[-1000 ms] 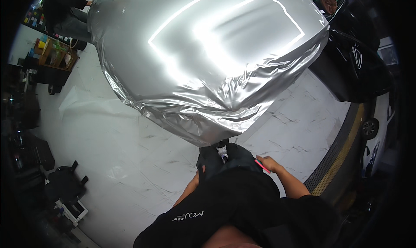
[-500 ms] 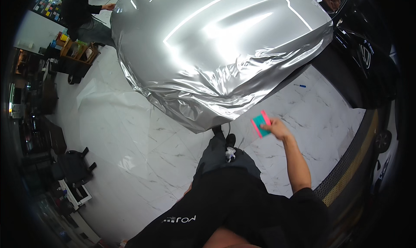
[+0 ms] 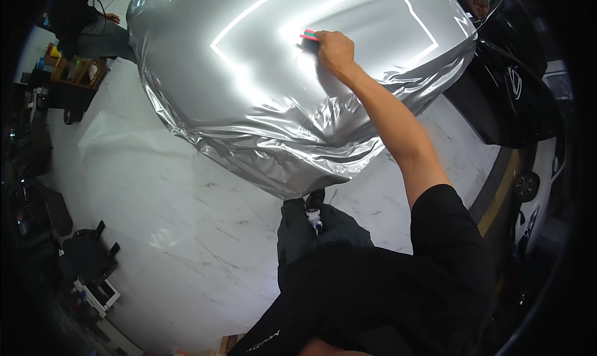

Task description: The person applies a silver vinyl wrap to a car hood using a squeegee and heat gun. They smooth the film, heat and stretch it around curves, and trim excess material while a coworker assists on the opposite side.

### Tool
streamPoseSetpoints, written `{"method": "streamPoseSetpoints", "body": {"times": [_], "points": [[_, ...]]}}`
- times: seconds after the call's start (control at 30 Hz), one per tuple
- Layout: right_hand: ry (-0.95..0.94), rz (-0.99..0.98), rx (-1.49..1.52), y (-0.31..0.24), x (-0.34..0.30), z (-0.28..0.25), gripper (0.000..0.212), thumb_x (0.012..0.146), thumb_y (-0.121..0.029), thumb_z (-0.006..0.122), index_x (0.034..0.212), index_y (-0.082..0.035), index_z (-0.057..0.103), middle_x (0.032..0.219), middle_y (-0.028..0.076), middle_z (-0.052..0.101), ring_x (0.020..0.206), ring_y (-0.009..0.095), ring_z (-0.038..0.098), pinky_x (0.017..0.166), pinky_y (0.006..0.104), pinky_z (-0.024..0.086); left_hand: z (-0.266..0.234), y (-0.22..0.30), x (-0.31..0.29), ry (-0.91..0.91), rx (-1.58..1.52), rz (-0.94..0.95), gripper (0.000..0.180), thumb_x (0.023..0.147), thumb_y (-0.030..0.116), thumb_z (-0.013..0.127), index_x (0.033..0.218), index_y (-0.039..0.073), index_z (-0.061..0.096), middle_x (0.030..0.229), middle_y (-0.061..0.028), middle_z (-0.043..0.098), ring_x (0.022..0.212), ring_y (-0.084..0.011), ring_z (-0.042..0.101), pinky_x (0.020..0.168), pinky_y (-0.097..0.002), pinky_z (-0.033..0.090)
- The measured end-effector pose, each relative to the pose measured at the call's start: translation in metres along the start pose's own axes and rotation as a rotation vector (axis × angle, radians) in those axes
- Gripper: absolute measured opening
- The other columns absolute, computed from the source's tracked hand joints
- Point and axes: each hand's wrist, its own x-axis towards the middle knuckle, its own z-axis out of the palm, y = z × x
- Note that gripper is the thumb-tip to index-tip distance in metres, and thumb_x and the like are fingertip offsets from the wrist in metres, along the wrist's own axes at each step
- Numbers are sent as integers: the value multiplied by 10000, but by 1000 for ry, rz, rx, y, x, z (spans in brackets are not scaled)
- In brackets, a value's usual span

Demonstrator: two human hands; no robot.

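Note:
Silver vinyl film drapes over the front of a car, smooth across the top, with its near edge wrinkled and hanging loose. My right arm reaches far out over it. In my right hand is a pink and teal squeegee, fingers closed round it. A dark shadow shows under the squeegee; whether its edge touches the film I cannot tell. My left hand is out of sight.
At the far left stands another person beside the film, one hand near its edge. A black car panel is on the right. A black chair stands at lower left, and a wooden shelf cart behind. Clear sheeting lies on the marble-patterned floor.
My right hand has swung up and forward with the squeegee, from beside the film's near corner to over its smooth top. I have come closer to the car.

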Motion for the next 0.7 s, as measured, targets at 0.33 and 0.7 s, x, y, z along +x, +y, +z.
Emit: {"method": "streamPoseSetpoints", "body": {"times": [0.33, 0.7], "points": [[-259, -502, 109, -44, -104, -17, 218, 874, -90, 631, 1084, -63, 684, 1081, 99, 736, 1043, 328, 687, 882, 437, 562, -32, 14, -2, -71, 44, -30, 773, 1001, 650, 424, 1211, -46, 689, 1210, -296, 679, 1201, -431, 624, 1039, -470, 473], [-98, -198, 0, -60, -23, 14, 187, 859, -84, 576, 990, -73, 709, 953, 109, 709, 949, 328, 660, 822, 442, 550, -43, 11, -16, -83, 27, -48, 748, 1000, 639, 438, 1187, -35, 703, 1183, -286, 692, 1176, -429, 638, 1023, -474, 482]]}}
